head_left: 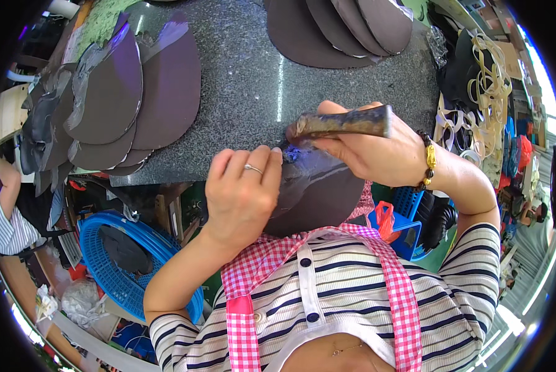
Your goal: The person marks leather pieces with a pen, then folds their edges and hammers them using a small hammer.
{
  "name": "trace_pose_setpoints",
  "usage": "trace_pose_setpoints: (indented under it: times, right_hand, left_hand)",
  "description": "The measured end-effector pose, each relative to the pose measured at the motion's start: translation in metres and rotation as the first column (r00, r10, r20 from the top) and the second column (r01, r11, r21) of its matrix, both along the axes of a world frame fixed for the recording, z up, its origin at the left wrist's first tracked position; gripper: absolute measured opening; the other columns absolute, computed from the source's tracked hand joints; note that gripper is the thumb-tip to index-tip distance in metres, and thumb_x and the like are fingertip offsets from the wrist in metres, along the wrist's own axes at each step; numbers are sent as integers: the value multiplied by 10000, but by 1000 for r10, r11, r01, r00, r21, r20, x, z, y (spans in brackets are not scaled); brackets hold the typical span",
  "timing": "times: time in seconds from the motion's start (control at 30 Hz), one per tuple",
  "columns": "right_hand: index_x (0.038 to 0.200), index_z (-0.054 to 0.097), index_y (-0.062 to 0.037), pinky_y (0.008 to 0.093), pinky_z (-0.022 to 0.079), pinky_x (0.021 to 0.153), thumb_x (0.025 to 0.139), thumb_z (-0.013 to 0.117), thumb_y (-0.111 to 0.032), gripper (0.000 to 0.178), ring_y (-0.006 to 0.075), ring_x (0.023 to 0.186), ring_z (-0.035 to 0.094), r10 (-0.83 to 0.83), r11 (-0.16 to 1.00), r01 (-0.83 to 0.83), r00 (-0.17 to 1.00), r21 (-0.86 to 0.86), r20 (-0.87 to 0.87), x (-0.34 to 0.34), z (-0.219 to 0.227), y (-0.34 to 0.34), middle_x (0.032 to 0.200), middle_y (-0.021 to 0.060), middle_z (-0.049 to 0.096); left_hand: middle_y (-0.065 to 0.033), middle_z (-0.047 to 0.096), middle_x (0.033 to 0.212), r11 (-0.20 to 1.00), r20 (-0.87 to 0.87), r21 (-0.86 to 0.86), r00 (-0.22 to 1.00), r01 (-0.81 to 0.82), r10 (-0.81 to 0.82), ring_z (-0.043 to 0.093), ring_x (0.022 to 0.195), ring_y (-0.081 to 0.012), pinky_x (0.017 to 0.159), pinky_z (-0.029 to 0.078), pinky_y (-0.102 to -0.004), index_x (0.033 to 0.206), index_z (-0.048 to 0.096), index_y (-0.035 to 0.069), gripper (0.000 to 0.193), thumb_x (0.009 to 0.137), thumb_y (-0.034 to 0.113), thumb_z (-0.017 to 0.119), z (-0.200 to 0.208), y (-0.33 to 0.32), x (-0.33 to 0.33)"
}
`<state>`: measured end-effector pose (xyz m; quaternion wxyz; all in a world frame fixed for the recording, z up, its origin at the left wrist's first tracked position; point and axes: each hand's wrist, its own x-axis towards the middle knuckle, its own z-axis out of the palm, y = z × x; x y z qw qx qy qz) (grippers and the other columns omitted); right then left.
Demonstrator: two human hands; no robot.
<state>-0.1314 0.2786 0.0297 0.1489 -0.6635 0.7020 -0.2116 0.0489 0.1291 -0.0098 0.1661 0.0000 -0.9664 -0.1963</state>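
In my right hand (371, 146) is a short, stained brush-like tool (346, 123), gripped like a pen. Its rounded brown end points left and down, close to the fingertips of my left hand. Below it lies a dark brown sheet piece (321, 201) with a rounded outline and a shiny greyish band along its upper edge, between the table edge and my apron. My left hand (244, 192), a ring on one finger, has its fingers curled over that piece's left side; the fingertips partly hide the edge. A small bluish glint shows where the tool meets the piece.
Similar brown pieces overlap in a stack (166, 93) at the table's left and another (340, 31) at the back. Looped pale straps (491, 71) hang at the right. Blue baskets (120, 266) stand below the speckled stone table (240, 93). Another person's arm (5, 180) shows far left.
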Motion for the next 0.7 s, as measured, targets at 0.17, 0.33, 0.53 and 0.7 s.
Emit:
trace_pose_setpoints:
  times: [0.17, 0.33, 0.53, 0.7]
  right_hand:
    - [998, 607, -55, 457, 484, 508, 900, 602, -211, 184, 345, 616, 629, -30, 960, 40, 999, 278, -41, 10, 20, -11, 743, 138, 628]
    - [973, 632, -14, 372, 460, 503, 869, 662, -147, 171, 285, 568, 565, 72, 997, -70, 996, 36, -46, 4, 9, -11, 794, 133, 564]
    - [1067, 671, -49, 370, 519, 632, 869, 673, -154, 224, 302, 702, 639, -81, 996, 77, 992, -44, -97, -4, 14, -2, 978, 133, 664]
    - [1088, 636, -47, 397, 507, 597, 900, 631, -165, 222, 326, 698, 643, -119, 929, 169, 979, 330, -167, -13, 35, 7, 879, 157, 642]
  left_hand:
    - [-62, 635, 941, 999, -8, 19, 999, -33, 33, 610, 806, -214, 803, 451, -357, 980, 687, 26, 261, 720, 50, 675, -5, -3, 8]
    - [-51, 620, 957, 988, 30, -149, 998, -41, 46, 599, 833, -241, 777, 449, -360, 949, 674, 62, 156, 796, 89, 694, 0, 6, 8]
    - [-66, 598, 875, 987, -54, 118, 991, -113, 120, 583, 848, -274, 809, 435, -387, 866, 617, 69, 67, 813, 92, 653, -13, -5, -22]
    - [-55, 585, 812, 981, -94, -40, 977, 189, -193, 581, 826, -253, 830, 432, -393, 844, 597, 97, 69, 810, 96, 657, -21, -25, -67]
